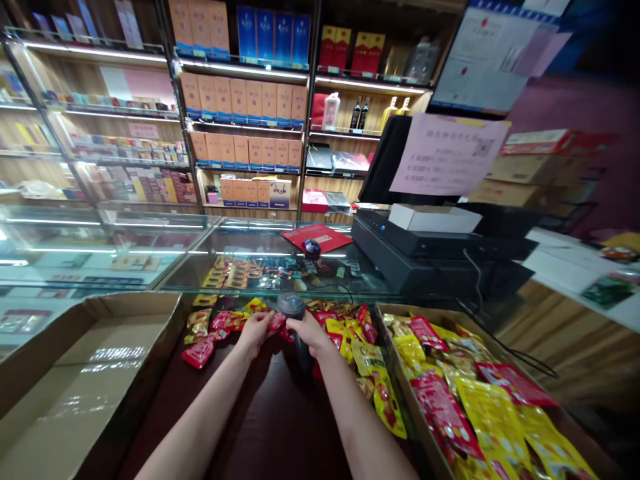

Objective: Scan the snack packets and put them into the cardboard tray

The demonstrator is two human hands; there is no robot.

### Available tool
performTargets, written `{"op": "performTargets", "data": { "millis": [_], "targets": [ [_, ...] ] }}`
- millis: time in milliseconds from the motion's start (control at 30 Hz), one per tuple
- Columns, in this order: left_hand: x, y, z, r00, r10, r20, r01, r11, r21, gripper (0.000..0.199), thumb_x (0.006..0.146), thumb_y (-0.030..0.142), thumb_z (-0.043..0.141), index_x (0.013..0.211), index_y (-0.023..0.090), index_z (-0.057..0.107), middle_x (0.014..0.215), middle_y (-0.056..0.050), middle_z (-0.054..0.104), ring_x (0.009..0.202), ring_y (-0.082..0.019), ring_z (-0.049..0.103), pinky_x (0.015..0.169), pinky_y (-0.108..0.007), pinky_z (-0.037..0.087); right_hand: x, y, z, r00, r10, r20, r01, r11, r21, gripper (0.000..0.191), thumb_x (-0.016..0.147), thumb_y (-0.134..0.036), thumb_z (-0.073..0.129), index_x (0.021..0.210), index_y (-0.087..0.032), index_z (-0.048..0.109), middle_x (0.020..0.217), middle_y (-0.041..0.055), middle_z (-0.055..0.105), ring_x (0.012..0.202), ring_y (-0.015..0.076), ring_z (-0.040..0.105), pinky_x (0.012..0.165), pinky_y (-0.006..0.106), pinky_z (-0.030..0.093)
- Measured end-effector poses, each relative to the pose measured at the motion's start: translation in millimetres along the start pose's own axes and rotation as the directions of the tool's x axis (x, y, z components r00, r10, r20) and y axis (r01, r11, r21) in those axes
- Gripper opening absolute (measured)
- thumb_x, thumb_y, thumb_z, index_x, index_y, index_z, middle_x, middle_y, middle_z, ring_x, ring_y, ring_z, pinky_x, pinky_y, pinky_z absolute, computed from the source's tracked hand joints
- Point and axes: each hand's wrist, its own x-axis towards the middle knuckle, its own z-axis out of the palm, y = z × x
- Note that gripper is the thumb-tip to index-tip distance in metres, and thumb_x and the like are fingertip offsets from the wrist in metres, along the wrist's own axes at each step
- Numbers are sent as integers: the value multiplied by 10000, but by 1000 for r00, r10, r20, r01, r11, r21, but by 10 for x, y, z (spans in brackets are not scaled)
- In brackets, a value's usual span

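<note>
My right hand (311,333) is wrapped around a dark handheld barcode scanner (291,305), its rounded head uppermost. To its left, my left hand (255,333) pinches a small red snack packet (276,321) close to the scanner; part of the packet is hidden by the fingers. Loose red and yellow snack packets lie around both hands on the dark red-brown tabletop (270,427). A single red packet (200,351) sits left of my left hand, and a yellow packet (387,403) lies by the box on the right.
An open cardboard box (95,373) with a bare bottom stands at left. At right, another cardboard box (395,360) holds many snack packets. Beyond lie a glass counter (240,233), a red mat (333,241) with a mouse (312,247), a monitor (383,160) and a black cash drawer (400,260).
</note>
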Motion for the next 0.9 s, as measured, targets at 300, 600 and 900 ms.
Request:
{"op": "performTargets", "data": {
  "millis": [300, 600, 900],
  "targets": [
    [-878, -505, -212, 979, 200, -31, -198, 978, 72, 628, 602, 184, 774, 1146, 174, 460, 629, 7, 635, 478, -122, 598, 501, -224, 482, -959, 101, -163, 989, 131, -65, -108, 956, 272, 229, 536, -143, 600, 762, -141, 638, 671, -5, 611, 593, 105, 526, 608, 234, 412],
    [-1599, -472, -25, 967, 181, 181, -201, 974, 102, 613, 616, 129, 767, 1168, 160, 503, 762, -61, 687, 618, -165, 659, 600, -257, 523, -1677, 155, -409, 991, 77, -107, -60, 986, 156, 239, 557, -151, 599, 778, -133, 689, 691, 14, 648, 654, 128, 539, 595, 220, 390],
    [-1524, -659, 108, 955, -178, 235, 240, 933, -268, 169, 778, 75, 610, 938, 103, 565, 846, -105, 677, 747, -151, 669, 763, -257, 537, -1866, 250, -294, 964, 142, -226, -16, 876, 482, 328, 543, -179, 628, 863, -126, 673, 816, 54, 664, 734, 139, 568, 651, 224, 440]
  ]
}}
